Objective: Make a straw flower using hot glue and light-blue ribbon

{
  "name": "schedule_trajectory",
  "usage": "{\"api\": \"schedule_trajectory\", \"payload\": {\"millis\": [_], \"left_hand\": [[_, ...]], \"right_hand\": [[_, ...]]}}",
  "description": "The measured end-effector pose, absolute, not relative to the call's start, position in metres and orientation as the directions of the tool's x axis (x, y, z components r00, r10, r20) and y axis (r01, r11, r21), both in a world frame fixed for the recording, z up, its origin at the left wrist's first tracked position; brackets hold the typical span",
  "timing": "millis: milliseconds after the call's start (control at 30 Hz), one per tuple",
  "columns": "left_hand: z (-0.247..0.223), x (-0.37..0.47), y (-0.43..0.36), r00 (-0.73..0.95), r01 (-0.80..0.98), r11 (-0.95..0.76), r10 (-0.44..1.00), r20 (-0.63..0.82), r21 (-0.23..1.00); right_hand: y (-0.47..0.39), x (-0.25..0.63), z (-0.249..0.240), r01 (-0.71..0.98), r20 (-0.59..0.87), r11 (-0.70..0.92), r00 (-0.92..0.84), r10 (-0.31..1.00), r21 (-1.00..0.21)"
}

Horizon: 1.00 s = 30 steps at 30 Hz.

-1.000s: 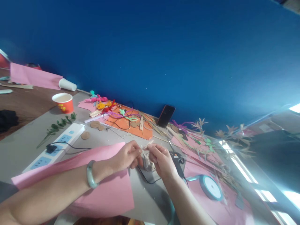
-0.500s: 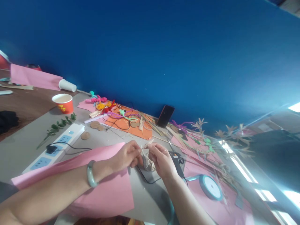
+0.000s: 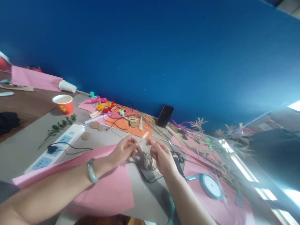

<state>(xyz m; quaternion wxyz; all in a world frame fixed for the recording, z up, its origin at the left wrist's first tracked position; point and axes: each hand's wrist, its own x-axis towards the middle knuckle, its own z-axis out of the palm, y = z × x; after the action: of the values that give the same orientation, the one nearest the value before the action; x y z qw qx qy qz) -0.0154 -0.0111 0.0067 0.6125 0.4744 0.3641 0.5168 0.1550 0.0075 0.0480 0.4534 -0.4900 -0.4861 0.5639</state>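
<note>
Near the middle of the table my left hand point(image 3: 126, 150), a pale green bangle on its wrist, is closed in a pinch on a thin pale strip point(image 3: 142, 139) with a pointed, petal-like tip. Opposite it, my right hand point(image 3: 162, 155) is pinched too, its fingertips close to the strip; whether it grips the other end is too small to make out. Just below, between the hands, lies a loose bundle of pale string point(image 3: 148, 161). A black cable point(image 3: 145, 178) curves across the table beside the bundle. Pink paper point(image 3: 110, 190) lies under my left forearm.
A white power strip point(image 3: 58, 147), green sprig point(image 3: 58, 126) and red paper cup point(image 3: 63, 104) stand left. Craft pieces cover orange paper point(image 3: 117, 118) along the blue wall. A phone point(image 3: 165, 115) leans there. Right are a black tool point(image 3: 178, 161), ribbon roll point(image 3: 211, 186) and dried stems point(image 3: 199, 125).
My hands have risen slightly from the string bundle, showing more of it. The pale strip's pointed tip now sticks up between my fingertips.
</note>
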Motion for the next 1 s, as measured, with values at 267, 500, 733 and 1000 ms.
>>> {"api": "schedule_trajectory", "payload": {"millis": [267,500,733,1000], "left_hand": [[0.012,-0.049,0.024,-0.286,-0.191,-0.218,0.945,0.158,0.957],[0.008,-0.057,0.033,-0.357,-0.207,-0.233,0.922,0.149,0.95],[0.009,-0.051,0.028,-0.279,-0.23,-0.147,0.957,0.079,0.962],[0.008,-0.056,0.034,-0.343,-0.253,-0.167,0.936,0.073,0.953]], "right_hand": [[0.003,0.166,0.065,0.252,0.258,0.236,0.057,0.965,-0.939],[0.002,0.179,0.081,0.649,0.37,0.45,-0.268,0.89,-0.613],[0.005,0.199,0.077,0.771,0.23,0.491,-0.434,0.871,-0.406],[0.02,0.174,0.052,0.759,0.073,0.496,-0.517,0.853,-0.422]]}}
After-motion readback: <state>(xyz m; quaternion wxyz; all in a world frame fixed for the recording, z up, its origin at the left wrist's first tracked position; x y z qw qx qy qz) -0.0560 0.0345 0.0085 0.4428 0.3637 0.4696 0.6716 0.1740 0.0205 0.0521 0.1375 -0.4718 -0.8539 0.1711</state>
